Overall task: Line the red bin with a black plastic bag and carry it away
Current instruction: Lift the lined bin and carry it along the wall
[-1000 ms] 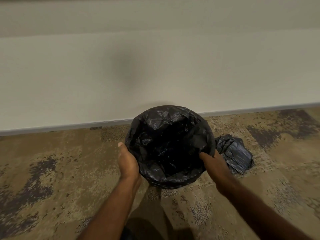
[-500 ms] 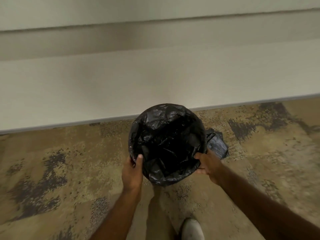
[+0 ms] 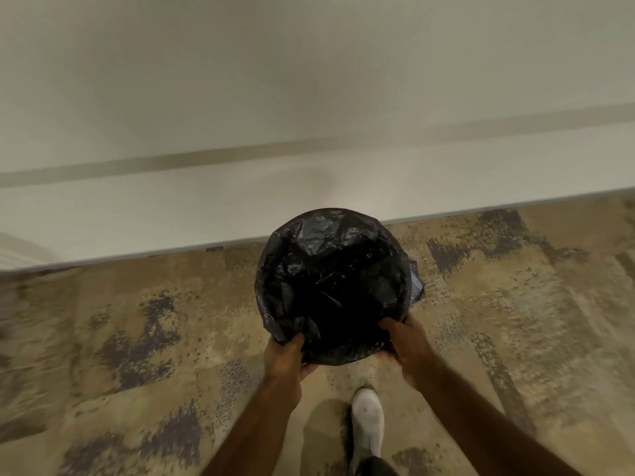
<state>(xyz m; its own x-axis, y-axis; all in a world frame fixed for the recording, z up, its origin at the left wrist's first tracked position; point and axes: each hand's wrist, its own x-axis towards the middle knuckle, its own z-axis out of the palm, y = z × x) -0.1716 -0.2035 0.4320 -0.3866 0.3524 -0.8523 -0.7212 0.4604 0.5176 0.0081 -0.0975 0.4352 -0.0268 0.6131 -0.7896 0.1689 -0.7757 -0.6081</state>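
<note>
In the head view, the left hand (image 3: 287, 357) is curled closed on the near left edge of the round bin lined with crinkled black plastic bag (image 3: 331, 286), thumb hooked over the rim onto the bag, fingers wrapped beneath. The right hand (image 3: 407, 345) grips the near right edge the same way, thumb pressed on the plastic at the rim, fingers under the side. Both hands are closed on the bin, and it hangs between them, held up off the floor.

Below the hands lies a mottled tan carpet with dark grey patches (image 3: 137, 338), and a white shoe (image 3: 367, 419) stands on it just under the right forearm. Beyond the hands a pale cream wall (image 3: 309, 97) rises from a thin grey baseboard (image 3: 137, 255) where carpet meets wall.

The bin's mouth faces up toward the camera, so its long axis runs roughly straight down from the hands toward the floor. The bag covers the whole rim and interior; none of the bin's own colour shows. A dark crumpled bit of plastic (image 3: 416, 286) peeks out past the bin's far right side.
</note>
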